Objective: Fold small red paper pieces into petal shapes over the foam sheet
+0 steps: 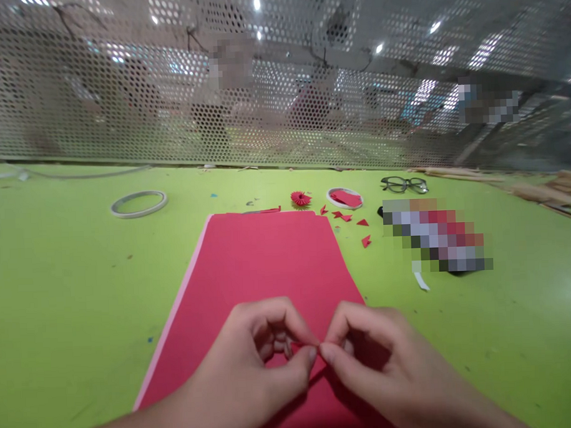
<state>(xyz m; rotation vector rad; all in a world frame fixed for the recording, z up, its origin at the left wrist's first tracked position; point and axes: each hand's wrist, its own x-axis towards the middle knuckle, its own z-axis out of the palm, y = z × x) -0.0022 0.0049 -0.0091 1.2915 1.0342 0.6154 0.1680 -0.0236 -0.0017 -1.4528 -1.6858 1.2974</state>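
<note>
My left hand (267,358) and my right hand (374,348) meet above a stack of red paper sheets (273,258). Thumb and forefinger of each hand pinch a small piece of folded red paper (320,364), mostly covered by the fingertips. Past the far end of the sheets lies a round red pleated paper piece (300,199). Several small folded red paper triangles (362,222) are scattered to its right. A white ring (345,198) there has red paper pieces inside it.
A larger white ring (139,204) lies at the left on the green table (73,290). Eyeglasses (405,185), a pixelated dark-edged object (436,237) and a white strip (421,281) are at the right. A perforated metal panel (170,130) closes off the back.
</note>
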